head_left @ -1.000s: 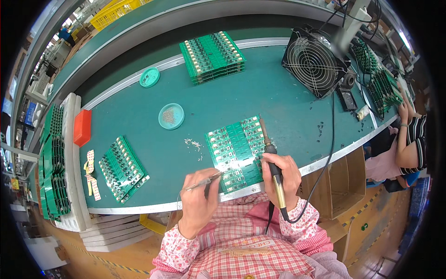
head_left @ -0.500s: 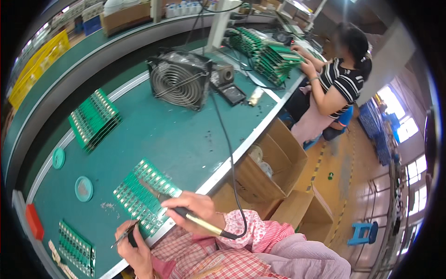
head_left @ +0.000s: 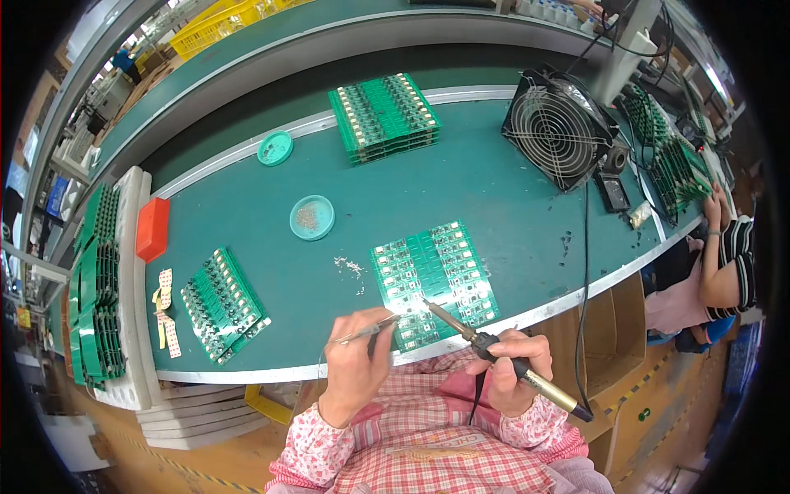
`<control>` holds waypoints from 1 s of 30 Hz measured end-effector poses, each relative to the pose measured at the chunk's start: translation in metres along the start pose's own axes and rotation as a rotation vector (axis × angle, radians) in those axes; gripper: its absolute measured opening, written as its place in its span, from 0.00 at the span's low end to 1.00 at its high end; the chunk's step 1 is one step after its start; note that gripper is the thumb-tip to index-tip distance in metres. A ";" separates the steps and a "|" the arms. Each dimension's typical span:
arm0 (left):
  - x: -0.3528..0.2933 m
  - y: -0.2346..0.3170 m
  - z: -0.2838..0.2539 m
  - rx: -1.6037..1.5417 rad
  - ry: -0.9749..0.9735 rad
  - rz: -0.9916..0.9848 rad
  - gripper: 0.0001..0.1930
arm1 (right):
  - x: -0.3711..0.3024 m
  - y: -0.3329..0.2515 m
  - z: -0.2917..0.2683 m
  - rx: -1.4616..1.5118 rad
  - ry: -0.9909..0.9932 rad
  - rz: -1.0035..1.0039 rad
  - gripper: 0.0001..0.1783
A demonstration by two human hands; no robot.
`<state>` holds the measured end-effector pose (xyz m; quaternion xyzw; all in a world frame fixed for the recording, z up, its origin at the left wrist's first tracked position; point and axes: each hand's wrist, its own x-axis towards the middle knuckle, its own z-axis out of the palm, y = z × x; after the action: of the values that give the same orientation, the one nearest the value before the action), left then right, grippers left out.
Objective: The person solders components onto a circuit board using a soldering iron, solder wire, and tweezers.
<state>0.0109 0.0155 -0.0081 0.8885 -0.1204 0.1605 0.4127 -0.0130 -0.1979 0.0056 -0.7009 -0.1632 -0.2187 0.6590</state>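
Note:
A green circuit board panel (head_left: pixel 428 255) lies flat at the front edge of the table, with rows of small parts on it. My left hand (head_left: pixel 354 370) is closed on thin metal tweezers (head_left: pixel 360 333), whose tips reach the panel's left part. In my right hand (head_left: pixel 518 370) is a soldering iron (head_left: pixel 553 393), with its tip at the board close to the tweezer tips. Whether either tip touches the board I cannot tell. Tiny pale parts (head_left: pixel 349 265) lie scattered left of the panel. Behind them is a round green dish (head_left: pixel 295 222) holding small bits.
Stacked boards stand at the back (head_left: pixel 387 123) and left (head_left: pixel 222 305). A second dish (head_left: pixel 275 149), red box (head_left: pixel 152 229) and foam-backed boards (head_left: pixel 99 280) are leftward. A fan (head_left: pixel 559 132) stands right; the iron's cable (head_left: pixel 585 272) crosses the front edge. Another person (head_left: pixel 716 263) handles boards far right.
My view has swung left toward the panel. The tweezers and the iron's tip have come together over the board; earlier the tweezers were off its near left corner.

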 end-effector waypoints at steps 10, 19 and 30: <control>0.000 -0.003 -0.004 0.005 -0.004 0.010 0.09 | 0.000 0.004 0.005 -0.045 -0.019 -0.017 0.08; -0.001 -0.002 -0.002 -0.004 -0.005 0.012 0.10 | 0.003 0.004 0.006 -0.060 -0.032 -0.056 0.07; 0.001 -0.001 -0.003 0.001 -0.009 0.010 0.09 | -0.004 0.008 0.009 -0.062 -0.110 0.284 0.05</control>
<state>0.0121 0.0188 -0.0065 0.8887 -0.1267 0.1589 0.4110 -0.0113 -0.1895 -0.0037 -0.7479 -0.0915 -0.0895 0.6514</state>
